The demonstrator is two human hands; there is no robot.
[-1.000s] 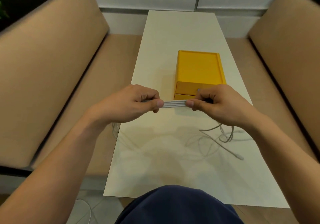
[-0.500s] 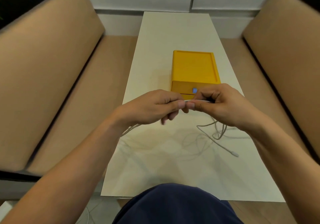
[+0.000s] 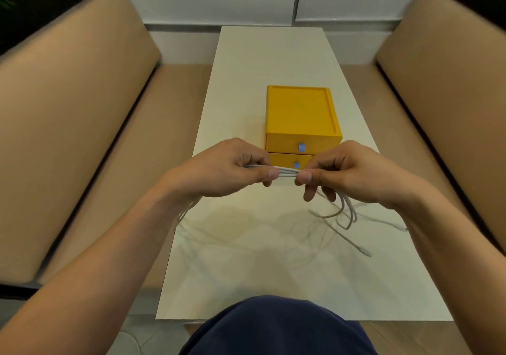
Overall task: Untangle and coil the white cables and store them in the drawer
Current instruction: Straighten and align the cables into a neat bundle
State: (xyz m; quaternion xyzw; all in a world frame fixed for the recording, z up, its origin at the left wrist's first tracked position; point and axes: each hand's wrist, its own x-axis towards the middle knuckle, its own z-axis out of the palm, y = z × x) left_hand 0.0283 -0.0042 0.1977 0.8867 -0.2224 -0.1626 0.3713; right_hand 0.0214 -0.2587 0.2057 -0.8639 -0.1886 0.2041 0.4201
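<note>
Your left hand (image 3: 230, 168) and right hand (image 3: 347, 171) meet above the long white tabletop (image 3: 273, 53). Each pinches one end of a short run of thin white cable strands (image 3: 287, 172) between thumb and curled fingers.

- The strands lie side by side, level and taut between your two thumbs. This probably keeps the passes parallel, so the coil builds flat and without twist.
- The loose white cable loops (image 3: 345, 215) trail from under your right hand onto the tabletop. One plug end (image 3: 365, 252) lies out toward the near right. Slack left on the surface feeds in without you carrying its weight.
- Fainter strands drop from under your left hand toward the tabletop's left edge. They are blurred, and I cannot tell whether they are knotted.
- The small yellow two-drawer box (image 3: 301, 113) stands just beyond your hands with its front toward you. Both drawers are closed, and the lower blue pull (image 3: 296, 165) shows just above the strands. It sits where one hand can reach it once the coil is done.

Judgement: you are partway through coiling, with much cable not yet gathered and no drawer opened. Watch that the trailing plug does not snag a loop as you draw it in.
</note>
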